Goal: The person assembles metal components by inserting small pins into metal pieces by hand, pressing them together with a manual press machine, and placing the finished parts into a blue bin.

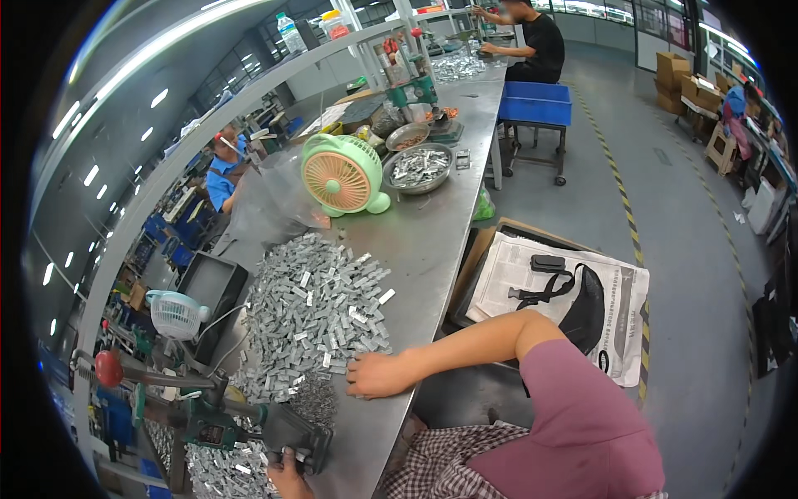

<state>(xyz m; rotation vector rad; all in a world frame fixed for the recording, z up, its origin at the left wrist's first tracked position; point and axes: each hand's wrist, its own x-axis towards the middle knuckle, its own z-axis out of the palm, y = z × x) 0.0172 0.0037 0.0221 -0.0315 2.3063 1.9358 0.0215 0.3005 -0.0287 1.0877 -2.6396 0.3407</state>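
Observation:
My right hand rests on the metal table with its fingers curled, at the near edge of a big heap of small grey metal pieces. Just beside it lies a mound of tiny metal pins. Whatever those fingers pinch is hidden. My left hand is closed at the base of a green hand press, thumb up against the dark base block. Anything it holds is too small to make out. More grey pieces lie left of that hand.
The press lever ends in a red knob. A green fan, a bowl of metal parts and another press stand farther along. Newspaper with a black strapped bag lies at right. Other people work nearby.

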